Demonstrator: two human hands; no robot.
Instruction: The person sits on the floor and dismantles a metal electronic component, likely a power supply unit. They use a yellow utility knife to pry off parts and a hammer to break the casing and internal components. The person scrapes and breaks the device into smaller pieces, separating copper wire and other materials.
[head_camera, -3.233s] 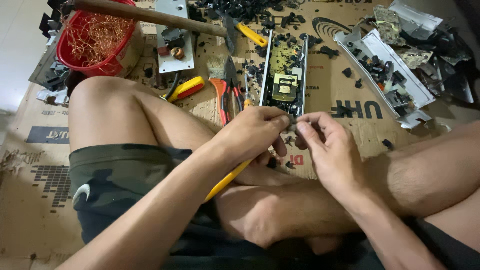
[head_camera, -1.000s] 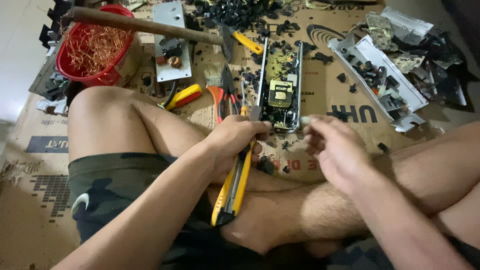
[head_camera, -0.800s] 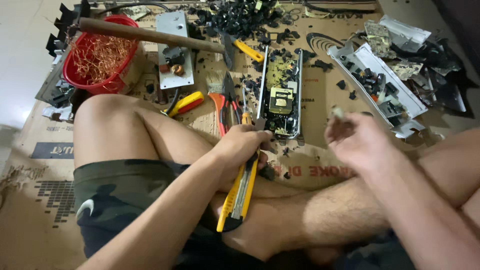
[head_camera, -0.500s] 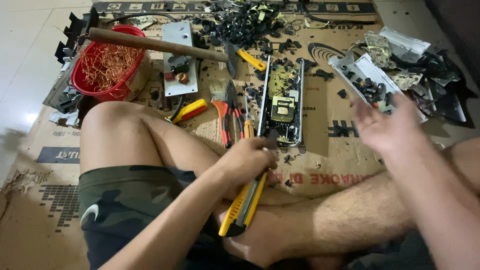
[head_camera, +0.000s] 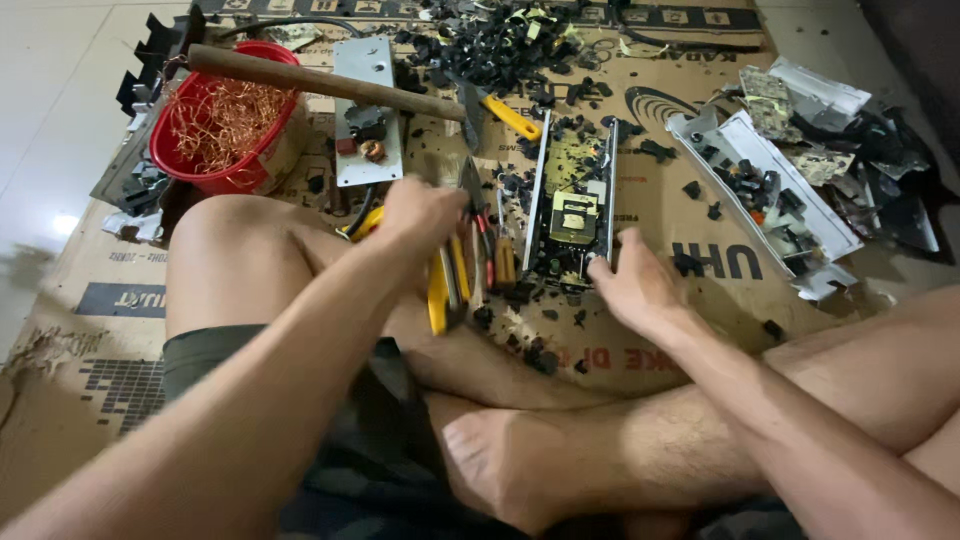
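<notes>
The circuit board in its long metal frame lies on the flattened cardboard on the floor, straight ahead of the crossed legs. The right hand rests at the near right corner of the frame, fingers spread and pressing down, closed on nothing. To do this step well, I think this hand should keep the frame flat and steady, with the fingertips away from the place where the tool will work.

The left hand is blurred; it is curled around the yellow-handled pliers, whose handles point toward the body. The forearm comes in from the lower left, over the left knee. The tool tip is best brought slowly and from the left side, so it does not slip toward the other hand.

Just left of the board lie more hand tools. Farther out are a hammer across a red basket of copper wire, a pile of black parts, and grey metal covers at right.
</notes>
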